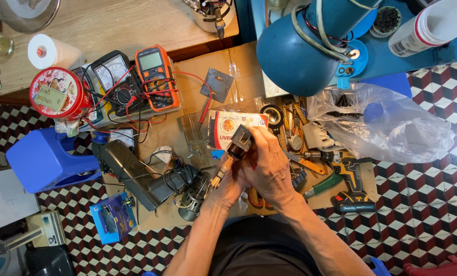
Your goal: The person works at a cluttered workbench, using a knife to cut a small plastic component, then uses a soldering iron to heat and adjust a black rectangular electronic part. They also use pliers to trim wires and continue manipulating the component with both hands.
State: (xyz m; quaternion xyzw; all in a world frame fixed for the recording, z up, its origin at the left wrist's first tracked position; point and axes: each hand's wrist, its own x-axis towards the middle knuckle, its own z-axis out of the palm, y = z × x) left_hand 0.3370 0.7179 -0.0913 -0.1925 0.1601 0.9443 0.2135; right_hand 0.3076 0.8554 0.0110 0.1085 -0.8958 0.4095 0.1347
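Relative to the orange multimeter, with its grey rectangular screen:
- analogue meter dial, white, just left
- round red tin, beige label, farther left
- white-and-red packet, lower right
- blue carton, well below

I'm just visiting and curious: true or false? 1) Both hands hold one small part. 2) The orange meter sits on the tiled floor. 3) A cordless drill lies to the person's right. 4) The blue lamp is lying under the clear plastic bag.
1) True: the left hand and right hand close on a small dark motor part.
2) False: the orange meter lies on cardboard.
3) True: the cordless drill.
4) False: the blue lamp is beside the clear plastic bag.
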